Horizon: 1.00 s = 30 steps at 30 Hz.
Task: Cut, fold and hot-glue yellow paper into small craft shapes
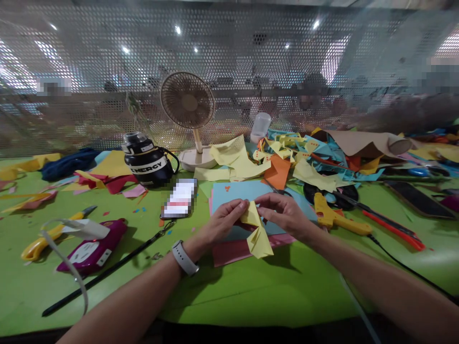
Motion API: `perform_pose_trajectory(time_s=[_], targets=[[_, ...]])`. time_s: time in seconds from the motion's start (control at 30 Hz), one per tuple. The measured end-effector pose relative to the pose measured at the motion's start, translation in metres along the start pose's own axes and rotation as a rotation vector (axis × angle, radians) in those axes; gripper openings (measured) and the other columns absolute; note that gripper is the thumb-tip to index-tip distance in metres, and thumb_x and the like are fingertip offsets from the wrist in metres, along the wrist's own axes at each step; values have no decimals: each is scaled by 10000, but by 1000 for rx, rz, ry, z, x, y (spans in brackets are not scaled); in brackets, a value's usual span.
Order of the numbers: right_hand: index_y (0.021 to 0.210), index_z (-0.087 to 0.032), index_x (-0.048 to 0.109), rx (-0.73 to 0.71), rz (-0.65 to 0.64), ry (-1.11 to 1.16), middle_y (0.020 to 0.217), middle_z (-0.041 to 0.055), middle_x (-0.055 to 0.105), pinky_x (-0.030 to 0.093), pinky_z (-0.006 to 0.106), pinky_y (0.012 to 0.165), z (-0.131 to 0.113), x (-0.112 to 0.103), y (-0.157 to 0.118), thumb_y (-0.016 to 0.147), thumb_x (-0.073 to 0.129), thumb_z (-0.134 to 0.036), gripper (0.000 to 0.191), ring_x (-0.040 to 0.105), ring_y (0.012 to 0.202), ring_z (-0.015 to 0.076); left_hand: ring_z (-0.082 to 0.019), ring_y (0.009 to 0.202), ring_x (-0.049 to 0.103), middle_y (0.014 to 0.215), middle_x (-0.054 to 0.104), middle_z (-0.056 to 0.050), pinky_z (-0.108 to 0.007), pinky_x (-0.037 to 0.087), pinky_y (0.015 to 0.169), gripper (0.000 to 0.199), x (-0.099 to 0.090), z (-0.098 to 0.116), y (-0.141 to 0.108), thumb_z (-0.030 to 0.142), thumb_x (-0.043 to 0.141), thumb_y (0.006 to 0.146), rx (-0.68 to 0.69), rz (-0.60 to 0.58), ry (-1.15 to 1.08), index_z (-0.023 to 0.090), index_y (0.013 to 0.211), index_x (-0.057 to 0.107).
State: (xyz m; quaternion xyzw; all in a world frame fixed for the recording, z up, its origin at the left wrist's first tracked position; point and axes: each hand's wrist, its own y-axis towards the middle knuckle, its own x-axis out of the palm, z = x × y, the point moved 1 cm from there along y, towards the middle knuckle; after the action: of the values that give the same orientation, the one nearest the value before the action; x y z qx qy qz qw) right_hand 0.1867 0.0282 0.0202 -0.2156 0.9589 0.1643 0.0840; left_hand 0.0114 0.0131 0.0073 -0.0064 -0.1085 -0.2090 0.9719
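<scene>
A folded piece of yellow paper (260, 242) hangs between my two hands, over blue sheets (234, 192) and pink sheets (229, 254) on the green table. My left hand (227, 217), with a pale watch on its wrist, pinches the paper's upper left part between thumb and fingers. On the other side, my right hand (279, 211) has curled fingers at the paper's upper right edge; whether they grip it is hard to tell. Partly hidden behind my right hand, dark scissors (283, 192) lie on the blue sheets.
Left: a phone (180, 198), black bottle (148, 162), purple power strip (93, 246), yellow cutter (57, 234) and black strap (107, 272). Right: a yellow glue gun (337, 217) with its cable, and a red cutter (394, 229). Behind: a fan (188, 100), paper scraps (247, 165) and a mesh screen (229, 57).
</scene>
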Motion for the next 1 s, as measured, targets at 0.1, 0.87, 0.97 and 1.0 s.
perform_pose_trajectory(time_s=[0.1, 0.87, 0.97, 1.0], targets=[[898, -151, 673, -28, 5, -40, 757, 33, 672, 495, 277, 641, -1, 0, 0, 774, 616, -275, 185, 601, 684, 134, -114, 619, 550, 671, 560, 14, -278, 522, 660, 400, 0, 0, -1, 554, 631, 767, -3, -8, 57, 161, 725, 570], [887, -194, 753, -278, 62, -274, 723, 30, 701, 483, 242, 607, -8, 1, -4, 808, 589, -211, 183, 609, 642, 130, -94, 530, 504, 606, 551, 28, -230, 467, 552, 387, 3, 6, -4, 543, 633, 771, -12, -78, 79, 164, 706, 593], [873, -191, 759, -257, 51, -237, 706, 26, 708, 483, 227, 578, -6, 0, -4, 802, 598, -221, 178, 615, 614, 123, -96, 526, 519, 612, 574, 20, -232, 463, 554, 371, 2, 4, -4, 519, 617, 798, -22, -90, 62, 158, 716, 600], [867, -190, 760, -252, 52, -225, 704, 26, 710, 482, 222, 571, -6, 0, -4, 800, 601, -219, 175, 616, 608, 121, -96, 525, 524, 614, 581, 18, -233, 464, 557, 365, 2, 3, -4, 508, 611, 809, -20, -98, 53, 157, 712, 600]])
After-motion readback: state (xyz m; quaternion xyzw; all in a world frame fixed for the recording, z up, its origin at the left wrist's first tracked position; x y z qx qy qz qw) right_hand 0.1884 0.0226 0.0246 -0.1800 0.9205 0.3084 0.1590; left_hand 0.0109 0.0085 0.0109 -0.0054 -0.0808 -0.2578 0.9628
